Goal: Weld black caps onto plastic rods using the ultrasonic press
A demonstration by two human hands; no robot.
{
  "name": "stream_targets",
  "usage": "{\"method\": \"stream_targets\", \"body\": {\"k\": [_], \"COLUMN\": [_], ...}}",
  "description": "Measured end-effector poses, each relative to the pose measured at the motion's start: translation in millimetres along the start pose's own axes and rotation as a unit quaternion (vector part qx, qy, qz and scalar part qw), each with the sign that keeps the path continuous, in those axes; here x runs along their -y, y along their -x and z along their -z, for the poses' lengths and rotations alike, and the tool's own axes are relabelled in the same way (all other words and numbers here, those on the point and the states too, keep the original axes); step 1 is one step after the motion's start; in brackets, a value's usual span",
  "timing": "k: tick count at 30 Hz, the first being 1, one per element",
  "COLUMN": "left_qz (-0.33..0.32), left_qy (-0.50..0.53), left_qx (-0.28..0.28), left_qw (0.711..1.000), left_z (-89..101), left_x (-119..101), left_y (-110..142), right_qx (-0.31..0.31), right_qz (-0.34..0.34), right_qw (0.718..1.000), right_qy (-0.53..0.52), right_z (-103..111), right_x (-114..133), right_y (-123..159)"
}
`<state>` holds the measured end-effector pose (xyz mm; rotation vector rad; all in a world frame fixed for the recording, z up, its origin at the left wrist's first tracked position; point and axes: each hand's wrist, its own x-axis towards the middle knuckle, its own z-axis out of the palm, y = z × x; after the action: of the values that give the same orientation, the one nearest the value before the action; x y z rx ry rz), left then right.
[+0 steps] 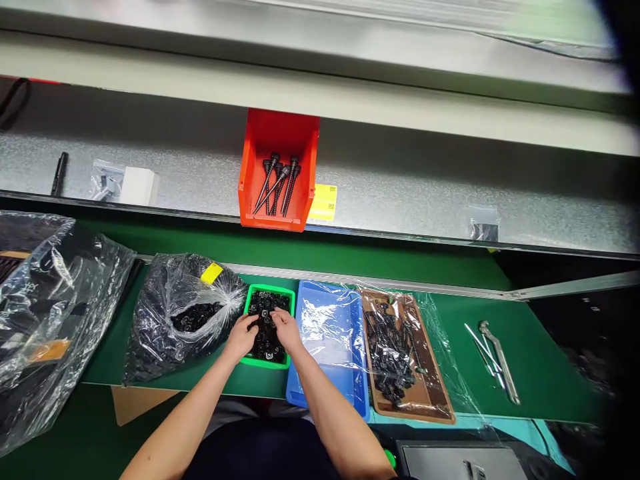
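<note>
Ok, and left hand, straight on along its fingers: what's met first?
Probably the small black parts in the green bin, right in front of the left hand. Depth is unclear; it may already be touching them.

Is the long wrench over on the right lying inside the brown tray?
No, the wrench lies on the green work surface, to the right of the brown tray.

Both hands are down in the green bin: left hand, right hand, fingers among small black parts. Left of the bin sits a plastic bag; right, a blue tray.
</note>
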<state>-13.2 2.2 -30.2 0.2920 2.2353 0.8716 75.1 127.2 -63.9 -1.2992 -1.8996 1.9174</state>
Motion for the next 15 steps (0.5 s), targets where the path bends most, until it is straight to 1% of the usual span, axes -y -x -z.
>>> {"method": "stream_targets", "body": {"k": [2,5,7,11,13,15], "left_qz": [-0.024,-0.056,-0.075,-0.104,-0.126,-0.157], "left_qy": [-0.057,-0.131,-0.17,-0.226,-0.245,-0.266], "left_qx": [0.021,0.054,0.067,0.059,0.053,0.051], "left_qw": [0.998,0.988,0.98,0.967,0.96,0.95], "left_z": [-0.1,-7.0,-11.0,-10.4,-9.3,-10.1], "left_x": [1.0,2.0,2.9,4.6,4.4,3.0], "left_y": [4.5,14.6,22.7,32.6,29.5,21.1], "right_qx": [0.003,0.005,0.027,0.083,0.086,0.085], "right_qz": [0.004,0.004,0.023,0.113,0.141,0.154], "right_qw": [0.999,0.996,0.99,0.957,0.95,0.953], "right_qy": [0.043,0.092,0.138,0.255,0.265,0.247], "right_z": [-4.1,-15.7,-20.7,-17.1,-13.8,-12.8], "right_x": [-2.4,-6.4,-10.4,-22.5,-26.7,-26.4], "right_y": [9.2,25.0,34.9,48.9,50.2,45.5]}}
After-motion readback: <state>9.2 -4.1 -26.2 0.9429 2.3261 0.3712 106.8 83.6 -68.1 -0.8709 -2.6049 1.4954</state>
